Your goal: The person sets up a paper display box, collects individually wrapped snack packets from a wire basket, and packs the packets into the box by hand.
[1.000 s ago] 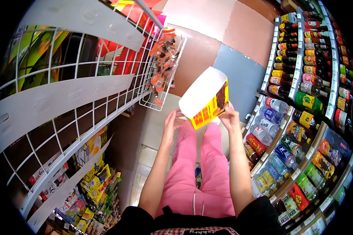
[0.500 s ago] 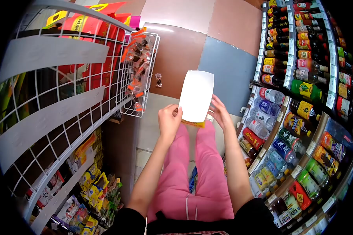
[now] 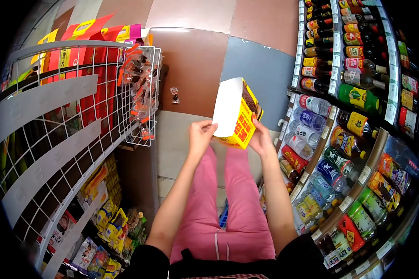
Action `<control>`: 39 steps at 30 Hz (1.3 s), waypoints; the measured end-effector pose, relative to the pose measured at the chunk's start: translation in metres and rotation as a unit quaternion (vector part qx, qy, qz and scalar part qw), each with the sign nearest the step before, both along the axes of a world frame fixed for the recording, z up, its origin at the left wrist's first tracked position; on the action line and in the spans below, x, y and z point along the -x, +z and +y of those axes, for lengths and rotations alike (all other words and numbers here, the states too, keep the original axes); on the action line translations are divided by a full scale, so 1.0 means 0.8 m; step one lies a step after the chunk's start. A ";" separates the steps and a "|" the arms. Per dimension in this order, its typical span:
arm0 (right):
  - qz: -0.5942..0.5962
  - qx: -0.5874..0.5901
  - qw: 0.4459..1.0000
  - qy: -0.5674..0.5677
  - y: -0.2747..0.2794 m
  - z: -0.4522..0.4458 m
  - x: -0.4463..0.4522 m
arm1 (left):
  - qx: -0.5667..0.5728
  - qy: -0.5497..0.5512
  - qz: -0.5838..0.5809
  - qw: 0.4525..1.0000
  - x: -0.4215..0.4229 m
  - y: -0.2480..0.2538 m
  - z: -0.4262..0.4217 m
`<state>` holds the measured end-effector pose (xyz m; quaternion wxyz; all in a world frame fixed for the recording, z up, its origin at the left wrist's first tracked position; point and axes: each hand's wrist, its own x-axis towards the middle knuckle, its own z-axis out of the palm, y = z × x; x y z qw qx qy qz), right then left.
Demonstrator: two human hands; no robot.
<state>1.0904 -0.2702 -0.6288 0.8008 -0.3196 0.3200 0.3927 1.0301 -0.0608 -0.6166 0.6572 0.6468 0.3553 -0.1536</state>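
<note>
A yellow box (image 3: 243, 122) with red lettering and a white panel is held up in front of my knees, tilted, its printed side toward the right. My left hand (image 3: 203, 136) pinches the box's lower left edge between thumb and fingers. At the lower right side, my right hand (image 3: 261, 138) grips the box with the thumb near its printed face. The box's underside and its far side are hidden.
A white wire rack (image 3: 79, 122) stands at the left, with a small wire basket (image 3: 152, 93) of wrapped pieces on its end. One wrapped piece (image 3: 174, 95) lies on the floor. Bottle shelves (image 3: 332, 116) fill the right. Snack packets (image 3: 112, 228) sit lower left.
The box has turned from showing mostly its white panel to showing its yellow printed side again. The view has shifted, so rack and shelves appear further left. Both hands stay at the box.
</note>
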 end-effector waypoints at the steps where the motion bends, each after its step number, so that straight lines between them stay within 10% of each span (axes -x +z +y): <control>1: -0.003 0.030 1.000 -0.003 0.013 0.000 -0.013 | 0.053 0.017 -0.005 0.998 -0.007 -0.001 -0.007; 6: -0.347 0.468 0.811 0.046 0.037 -0.016 -0.085 | 0.179 0.069 0.091 0.977 -0.020 -0.019 -0.024; 8: -0.367 0.782 0.409 0.294 0.061 -0.005 -0.114 | 0.152 0.065 0.118 0.979 -0.003 -0.038 -0.028; 9: -0.364 0.750 0.496 0.241 0.041 -0.015 -0.127 | 0.143 0.064 0.131 0.979 0.008 -0.046 -0.029; 10: -0.346 0.542 0.765 0.035 0.017 -0.010 -0.140 | 0.133 0.062 0.142 0.979 0.012 -0.049 -0.029; 12: -0.335 0.790 0.465 0.217 0.032 -0.003 -0.143 | 0.127 0.062 0.145 0.979 0.026 -0.048 -0.031; 17: -0.331 0.814 0.425 0.217 0.029 0.017 -0.136 | 0.128 0.050 0.153 0.979 0.043 -0.047 -0.026; 20: -0.313 0.726 0.609 0.062 -0.024 0.004 -0.130 | 0.135 0.061 0.147 0.978 0.046 -0.046 -0.019; 21: -0.308 0.830 0.412 0.218 0.029 0.027 -0.123 | 0.130 0.061 0.144 0.979 0.044 -0.040 -0.015; 24: -0.258 0.590 0.764 0.025 -0.057 -0.009 -0.119 | 0.118 0.061 0.130 0.983 0.041 -0.044 -0.004; 25: -0.252 0.779 0.523 0.237 0.016 0.020 -0.115 | 0.116 0.064 0.128 0.983 0.045 -0.043 -0.004; 26: -0.252 0.786 0.451 0.340 0.047 0.033 -0.113 | 0.113 0.068 0.131 0.983 0.047 -0.042 -0.004; 27: -0.222 0.647 0.698 0.213 0.026 0.021 -0.106 | 0.111 0.071 0.132 0.983 0.046 -0.043 -0.004; 29: -0.156 0.415 0.893 0.080 0.023 0.017 -0.094 | 0.101 0.090 0.118 0.984 0.049 -0.037 -0.007; 30: -0.258 0.424 0.862 0.108 0.023 0.023 -0.082 | 0.093 0.100 0.102 0.985 0.047 -0.032 -0.008; 34: -0.045 0.091 0.994 -0.037 -0.003 0.008 -0.048 | 0.067 0.134 0.010 0.989 0.026 -0.003 -0.011; 39: -0.023 0.034 0.999 -0.031 -0.028 0.002 -0.010 | 0.020 0.060 -0.095 0.993 0.013 0.017 -0.006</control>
